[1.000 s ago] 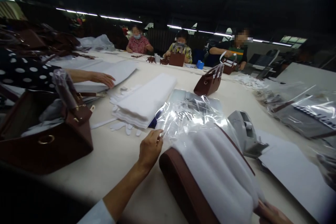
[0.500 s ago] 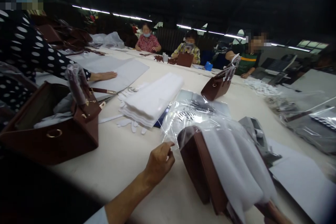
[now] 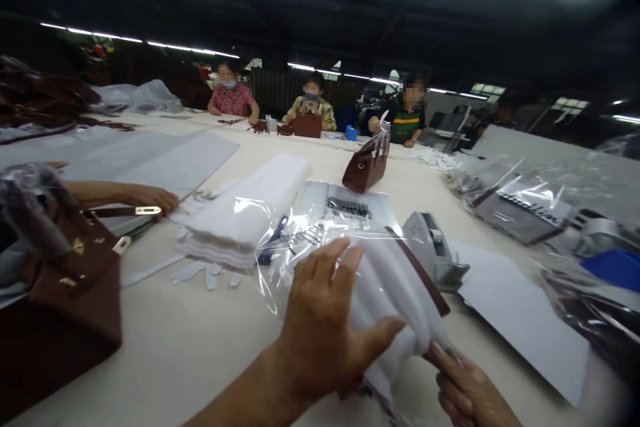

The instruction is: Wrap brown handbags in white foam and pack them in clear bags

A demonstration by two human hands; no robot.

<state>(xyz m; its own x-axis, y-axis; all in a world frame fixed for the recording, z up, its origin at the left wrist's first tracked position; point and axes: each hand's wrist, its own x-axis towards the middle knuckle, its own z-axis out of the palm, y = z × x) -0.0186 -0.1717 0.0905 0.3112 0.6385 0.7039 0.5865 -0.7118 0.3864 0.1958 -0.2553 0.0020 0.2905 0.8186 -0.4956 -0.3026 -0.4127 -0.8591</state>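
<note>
In front of me a brown handbag (image 3: pixel 423 273) lies on the pale table, mostly hidden under white padding (image 3: pixel 393 303) and my left hand. A clear printed plastic bag (image 3: pixel 305 235) spreads past its far end. My left hand (image 3: pixel 323 320) is over the near side of the handbag, fingers extended and thumb stretched out, holding nothing. Whether its palm touches the padding is unclear. At the lower right, my right hand (image 3: pixel 465 380) pinches the near right edge of the handbag, thumb on top and fingers curled below.
A grey tape dispenser (image 3: pixel 433 253) and white sheets (image 3: pixel 525 320) are on the right. Stacked white foam (image 3: pixel 240 213) lies left of centre. Another brown handbag (image 3: pixel 80 300) stands at the near left, beside a co-worker's hand (image 3: pixel 150 199). A small brown handbag (image 3: pixel 367 163) stands farther back.
My left hand has opened from a curled shape and moved right, over the handbag. My view has swung right and up. The co-worker's hand has moved nearer to the left handbag's strap.
</note>
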